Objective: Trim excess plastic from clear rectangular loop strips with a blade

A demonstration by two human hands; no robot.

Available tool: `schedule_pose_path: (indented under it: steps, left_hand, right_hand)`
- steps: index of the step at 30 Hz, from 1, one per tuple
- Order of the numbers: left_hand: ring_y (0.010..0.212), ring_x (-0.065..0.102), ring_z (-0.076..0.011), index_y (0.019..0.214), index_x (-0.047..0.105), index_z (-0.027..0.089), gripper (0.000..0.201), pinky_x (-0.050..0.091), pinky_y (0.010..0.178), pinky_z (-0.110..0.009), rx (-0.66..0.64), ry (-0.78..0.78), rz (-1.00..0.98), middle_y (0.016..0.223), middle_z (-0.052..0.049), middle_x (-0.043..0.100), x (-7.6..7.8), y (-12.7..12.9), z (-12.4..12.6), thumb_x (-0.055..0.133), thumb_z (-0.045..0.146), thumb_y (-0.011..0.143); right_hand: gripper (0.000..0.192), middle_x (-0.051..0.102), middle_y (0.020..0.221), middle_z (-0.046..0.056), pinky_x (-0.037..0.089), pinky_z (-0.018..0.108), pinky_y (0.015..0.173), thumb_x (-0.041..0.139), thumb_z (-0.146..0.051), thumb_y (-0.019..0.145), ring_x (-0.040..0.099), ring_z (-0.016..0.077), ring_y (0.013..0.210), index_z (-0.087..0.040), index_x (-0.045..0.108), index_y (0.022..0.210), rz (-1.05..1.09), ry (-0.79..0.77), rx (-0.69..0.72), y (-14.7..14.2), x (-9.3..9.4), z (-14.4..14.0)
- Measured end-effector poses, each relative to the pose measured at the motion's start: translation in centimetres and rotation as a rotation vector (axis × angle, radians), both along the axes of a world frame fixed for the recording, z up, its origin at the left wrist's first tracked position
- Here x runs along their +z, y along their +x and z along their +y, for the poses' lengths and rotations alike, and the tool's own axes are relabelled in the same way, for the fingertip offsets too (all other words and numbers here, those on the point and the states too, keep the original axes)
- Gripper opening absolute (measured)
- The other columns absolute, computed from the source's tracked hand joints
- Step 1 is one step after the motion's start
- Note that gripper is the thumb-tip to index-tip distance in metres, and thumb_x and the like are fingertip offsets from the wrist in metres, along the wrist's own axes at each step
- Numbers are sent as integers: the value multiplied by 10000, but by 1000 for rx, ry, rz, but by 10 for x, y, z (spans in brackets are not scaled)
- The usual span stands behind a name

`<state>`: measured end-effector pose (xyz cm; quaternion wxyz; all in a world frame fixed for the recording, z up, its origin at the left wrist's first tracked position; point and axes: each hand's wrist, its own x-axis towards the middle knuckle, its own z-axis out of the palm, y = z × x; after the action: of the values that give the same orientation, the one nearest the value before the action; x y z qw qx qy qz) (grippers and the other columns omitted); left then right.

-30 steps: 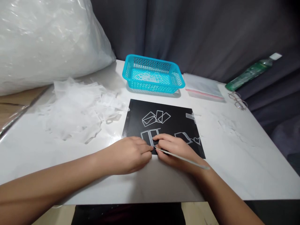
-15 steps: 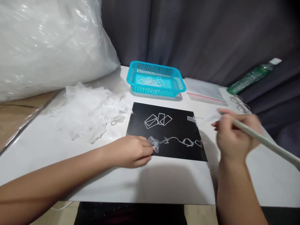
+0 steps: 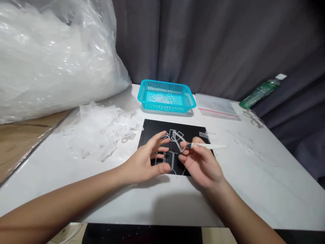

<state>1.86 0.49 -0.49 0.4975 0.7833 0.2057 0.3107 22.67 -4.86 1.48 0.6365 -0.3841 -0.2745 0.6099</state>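
Observation:
My left hand (image 3: 149, 157) hovers over the black mat (image 3: 153, 126) with its fingers spread and nothing in them. Over the mat's right part, my right hand (image 3: 203, 166) is closed round a slim white-handled tool (image 3: 210, 146) with a dark bluish tip; blur hides its exact kind. A thin translucent frame-shaped strip (image 3: 179, 144) is at the fingertips and tool tip; I cannot tell which of them holds it. Several small clear rectangular frames (image 3: 172, 135) lie on the mat. More clear strips (image 3: 173, 161) lie between my hands, partly covered by my left fingers.
A heap of translucent plastic pieces (image 3: 96, 132) lies left, beneath a big bulging plastic bag (image 3: 58, 61). Behind the mat stands a blue basket (image 3: 165, 107) with clear pieces inside. A zip bag (image 3: 217, 106), glasses (image 3: 254, 118), a green bottle (image 3: 261, 93) and scraps (image 3: 247, 145) are right.
My right hand has swung left from beside the mat to over it, with the tool. My left hand has lifted and spread its fingers. The clear strips at the mat's front have shifted.

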Motion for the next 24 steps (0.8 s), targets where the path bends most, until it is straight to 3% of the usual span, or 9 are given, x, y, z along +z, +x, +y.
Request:
schedule_pose_path:
  steps: [2,4,7,12,24]
  left_hand:
    - [1150,606,-269,1471,247,208,793,546,870,-399,-25,-288,-148,1400,-225,483,2,3,-3,690,387,838]
    - [1082,647,-247,1414,368,173,651,557,856,-382,-34,-456,-216,1297,-210,583,5,6,-5,658,380,869]
    - [873,698,-170,1190,574,128,373,580,776,-313,84,-568,-183,1014,-118,722,11,8,-6,651,319,879]
    - [661,677,-107,934,653,117,211,587,673,-233,127,-644,-151,774,-35,729,19,8,-7,726,267,806]
    - [560,652,-90,859,636,122,202,561,562,-183,161,-587,-139,665,-10,707,21,7,-6,746,272,780]
  right_hand:
    - [264,711,821,-8,498,233,598,666,-225,793,601,101,640,-226,422,694,45,-47,73,-14,-3,-5]
    - [283,707,792,-2,501,239,604,693,-234,782,603,112,654,-223,428,683,58,-78,98,-20,-5,-8]
    - [285,716,787,3,502,242,607,710,-246,766,610,117,659,-218,442,672,73,-106,120,-19,-5,-10]
    - [273,739,816,10,499,247,631,710,-272,763,633,122,684,-214,457,678,88,-97,189,-18,-3,-11]
    - [270,752,870,27,497,271,653,711,-325,778,661,137,726,-227,467,718,-1,-29,289,-18,-2,-20]
